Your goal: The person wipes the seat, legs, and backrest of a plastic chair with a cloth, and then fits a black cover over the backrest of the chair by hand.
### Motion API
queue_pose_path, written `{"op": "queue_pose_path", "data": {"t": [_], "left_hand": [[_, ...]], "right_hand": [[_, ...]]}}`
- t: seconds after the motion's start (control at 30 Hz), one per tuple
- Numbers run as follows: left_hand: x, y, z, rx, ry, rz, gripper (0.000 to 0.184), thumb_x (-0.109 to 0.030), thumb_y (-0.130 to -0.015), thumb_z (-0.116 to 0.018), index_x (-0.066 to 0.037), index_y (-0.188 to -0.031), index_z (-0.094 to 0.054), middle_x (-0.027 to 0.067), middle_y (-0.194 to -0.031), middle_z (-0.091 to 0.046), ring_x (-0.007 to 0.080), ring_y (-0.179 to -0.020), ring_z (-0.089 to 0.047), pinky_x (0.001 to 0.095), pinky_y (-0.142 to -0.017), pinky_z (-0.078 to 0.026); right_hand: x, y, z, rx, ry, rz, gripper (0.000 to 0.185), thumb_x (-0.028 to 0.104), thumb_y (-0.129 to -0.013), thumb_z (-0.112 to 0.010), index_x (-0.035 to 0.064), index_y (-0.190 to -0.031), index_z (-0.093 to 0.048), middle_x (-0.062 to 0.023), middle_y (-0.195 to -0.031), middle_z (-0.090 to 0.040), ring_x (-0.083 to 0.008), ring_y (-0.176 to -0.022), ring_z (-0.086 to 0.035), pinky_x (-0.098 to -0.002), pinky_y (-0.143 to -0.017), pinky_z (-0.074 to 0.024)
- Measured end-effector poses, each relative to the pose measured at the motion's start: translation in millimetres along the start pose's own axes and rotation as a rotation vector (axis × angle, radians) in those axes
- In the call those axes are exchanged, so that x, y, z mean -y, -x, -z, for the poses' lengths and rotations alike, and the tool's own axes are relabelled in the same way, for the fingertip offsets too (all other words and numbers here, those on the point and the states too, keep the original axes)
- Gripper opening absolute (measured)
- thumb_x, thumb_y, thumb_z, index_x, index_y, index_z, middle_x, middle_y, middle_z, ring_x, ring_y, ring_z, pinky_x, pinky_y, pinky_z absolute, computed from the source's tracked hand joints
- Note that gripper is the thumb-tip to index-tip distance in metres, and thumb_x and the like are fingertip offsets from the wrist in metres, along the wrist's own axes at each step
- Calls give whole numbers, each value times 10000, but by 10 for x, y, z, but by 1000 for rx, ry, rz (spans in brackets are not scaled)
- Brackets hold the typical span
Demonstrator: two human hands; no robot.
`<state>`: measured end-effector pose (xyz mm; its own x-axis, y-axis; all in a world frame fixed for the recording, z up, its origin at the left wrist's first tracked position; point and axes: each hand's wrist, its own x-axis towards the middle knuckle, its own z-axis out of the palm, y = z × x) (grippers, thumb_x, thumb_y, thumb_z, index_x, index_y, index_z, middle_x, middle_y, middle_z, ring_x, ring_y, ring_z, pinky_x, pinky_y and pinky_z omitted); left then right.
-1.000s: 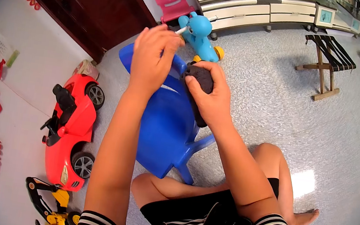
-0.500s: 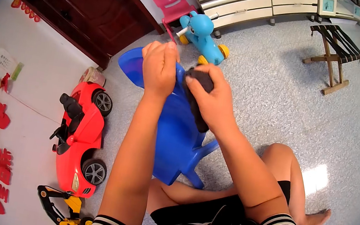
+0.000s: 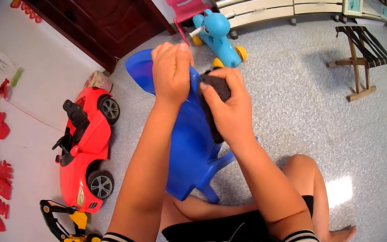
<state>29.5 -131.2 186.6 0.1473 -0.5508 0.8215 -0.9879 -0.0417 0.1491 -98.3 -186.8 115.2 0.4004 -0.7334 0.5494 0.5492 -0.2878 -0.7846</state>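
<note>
A small blue plastic chair (image 3: 192,146) is in front of me, tilted, its legs toward my lap. My left hand (image 3: 170,75) is closed over the top edge of its backrest, fingers wrapped round the rim. In my right hand (image 3: 228,103) is a dark brown cloth (image 3: 218,85), pinched between thumb and fingers and pressed against the chair's right side edge. Part of the cloth hangs down below my palm. My forearms and hands hide some of the backrest and seat.
A red toy car (image 3: 84,150) and a yellow toy excavator (image 3: 74,233) stand at left by the wall. Beyond the chair are a blue ride-on toy (image 3: 220,40) and a pink chair (image 3: 185,0). A folding stool (image 3: 361,56) stands at far right, drawers (image 3: 266,17) at the back.
The chair and both hands are almost where they were. The view has shifted very slightly; my left hand keeps its hold on the chair and my right keeps the cloth.
</note>
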Motion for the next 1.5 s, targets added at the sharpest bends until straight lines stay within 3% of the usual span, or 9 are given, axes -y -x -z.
{"op": "queue_pose_path", "data": {"t": [0.6, 0.7, 0.83, 0.9, 1.03, 1.1, 1.5], "left_hand": [[7, 8, 9, 10, 13, 20, 425, -211, -1064, -435, -76, -686, -574, 77, -705, -591, 271, -767, -541, 406, -864, -392], [-11, 6, -3, -5, 14, 7, 420, -210, -1061, -437, -76, -686, -572, 79, -706, -591, 273, -770, -544, 405, -866, -391], [16, -5, 1, -3, 27, 2, 414, -208, -1056, -443, -78, -684, -572, 73, -705, -593, 270, -766, -543, 405, -864, -392], [17, -2, -2, 0, -10, 1, 416, -202, -1055, -443, -74, -679, -567, 70, -703, -594, 269, -759, -541, 404, -864, -391], [-9, 6, -8, -4, 9, 5, 418, -202, -1055, -442, -72, -677, -566, 69, -700, -592, 269, -752, -540, 405, -867, -391], [6, 10, -6, -3, 23, -7, 425, -203, -1059, -436, -75, -675, -565, 69, -696, -586, 266, -757, -539, 401, -875, -391], [7, 12, -4, 2, 16, 1, 436, -211, -1071, -418, -75, -684, -564, 70, -696, -582, 264, -763, -536, 400, -876, -391]], "right_hand": [[31, 1, 18, 24, 129, 154, 185, 53, -856, -720, 30, -1024, -645, -142, -1041, -587, -326, -1028, -586, -400, -910, -481], [-9, 65, 28, 17, 46, 21, 193, 56, -853, -724, 27, -1025, -643, -145, -1032, -592, -324, -1028, -587, -401, -908, -484], [103, -159, -55, -37, 26, 130, 195, 68, -855, -734, 26, -1021, -641, -143, -1041, -597, -317, -1020, -590, -391, -913, -486], [104, -162, -37, -4, 44, 88, 188, 79, -880, -743, 23, -1023, -635, -101, -1035, -598, -245, -1009, -600, -332, -931, -468], [13, 25, 33, 13, 103, 79, 193, 80, -877, -743, 30, -1029, -635, -101, -1029, -597, -241, -999, -603, -328, -914, -473], [48, 11, 26, 14, 71, 58, 184, 59, -856, -720, 30, -1019, -639, -139, -1035, -587, -315, -1020, -587, -381, -920, -481], [50, -80, 18, 25, 59, 18, 202, 91, -857, -731, 27, -1027, -643, -150, -1035, -594, -313, -1021, -588, -384, -911, -482]]}}
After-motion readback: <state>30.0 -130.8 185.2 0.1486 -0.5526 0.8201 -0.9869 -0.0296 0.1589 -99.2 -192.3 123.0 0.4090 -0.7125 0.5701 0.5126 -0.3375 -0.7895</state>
